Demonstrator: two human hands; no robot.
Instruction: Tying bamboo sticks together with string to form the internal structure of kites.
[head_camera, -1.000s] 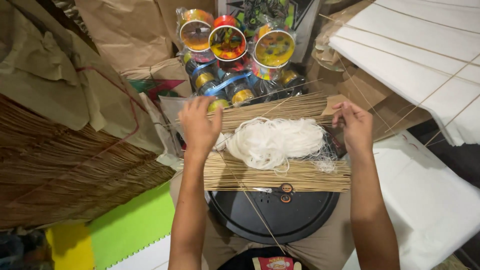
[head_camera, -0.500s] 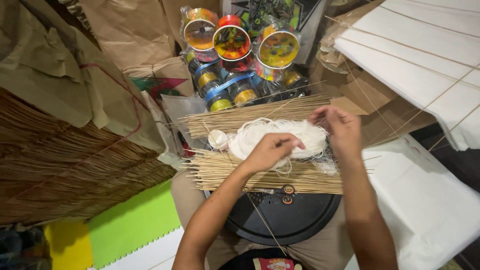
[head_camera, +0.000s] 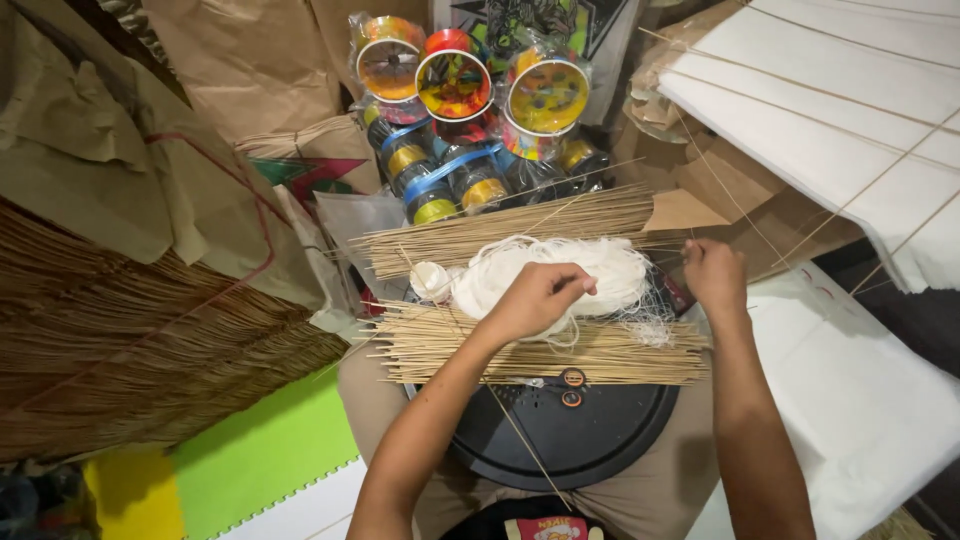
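Observation:
A heap of white string (head_camera: 610, 268) lies between two bundles of thin bamboo sticks, a far bundle (head_camera: 500, 230) and a near bundle (head_camera: 620, 352), on a black round tray (head_camera: 570, 440) in my lap. My left hand (head_camera: 535, 298) rests on the string heap with fingers curled into the strands. My right hand (head_camera: 714, 272) is at the heap's right end, fingers pinched together on thin strands. A small white ball of string (head_camera: 430, 280) sits at the heap's left end.
Colourful reels of thread (head_camera: 455, 85) and wrapped spools (head_camera: 440, 185) stand beyond the sticks. A large stack of sticks (head_camera: 120, 360) lies to the left under brown paper (head_camera: 90, 150). White paper sheets (head_camera: 840, 90) with threads are at the right.
My left hand moved from the left end of the far stick bundle to the middle of the string heap. My right hand stayed near the right end, shifting slightly.

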